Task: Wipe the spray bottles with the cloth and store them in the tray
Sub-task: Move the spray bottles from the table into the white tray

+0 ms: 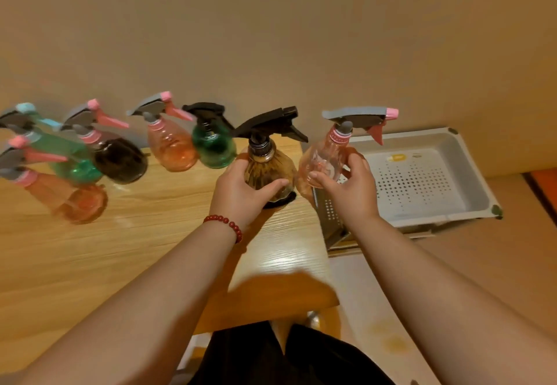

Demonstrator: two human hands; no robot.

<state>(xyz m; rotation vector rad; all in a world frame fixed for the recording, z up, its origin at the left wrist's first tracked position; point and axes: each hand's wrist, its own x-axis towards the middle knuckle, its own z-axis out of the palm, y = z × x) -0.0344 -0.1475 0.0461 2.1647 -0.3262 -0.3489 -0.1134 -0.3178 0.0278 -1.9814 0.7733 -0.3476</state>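
Here, the left hand (pixel 241 192) grips the amber spray bottle (pixel 268 167), which stands upright on the wooden table (pixel 150 249) near its right edge. The right hand (pixel 346 189) holds the pink spray bottle (pixel 322 161) by its body, raised just beside the white perforated tray (pixel 470 173). Further bottles (pixel 171 146) stand to the left on the table.

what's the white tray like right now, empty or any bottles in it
Empty: the white tray shows no bottles on its perforated floor. The pink bottle is held up in the right hand, not set inside.
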